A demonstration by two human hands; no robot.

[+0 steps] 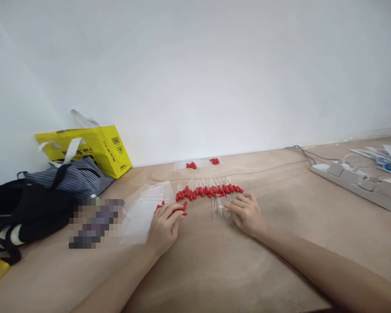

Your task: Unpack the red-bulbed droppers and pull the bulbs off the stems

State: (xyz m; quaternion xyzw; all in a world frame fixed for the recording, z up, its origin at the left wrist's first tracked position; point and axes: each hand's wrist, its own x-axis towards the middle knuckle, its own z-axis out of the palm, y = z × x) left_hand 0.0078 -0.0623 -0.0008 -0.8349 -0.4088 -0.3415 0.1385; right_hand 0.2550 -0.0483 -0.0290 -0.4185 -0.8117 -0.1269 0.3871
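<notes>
A row of clear thin droppers with red rubber bulbs (210,190) lies on the wooden table (280,243) in front of me. My left hand (164,226) is curled round a few red-bulbed droppers, whose red ends stick out by the fingers. My right hand (246,211) rests with fingers bent on a small bunch of clear tubes (220,208) just below the row. A stack of small clear zip bags (143,211) lies left of my left hand.
Two filled bags with red bulbs (202,164) lie near the wall. A yellow bag (94,148), a striped bag (74,178) and a black bag (26,208) stand at the left. A white power strip (361,184) with cables sits at the right.
</notes>
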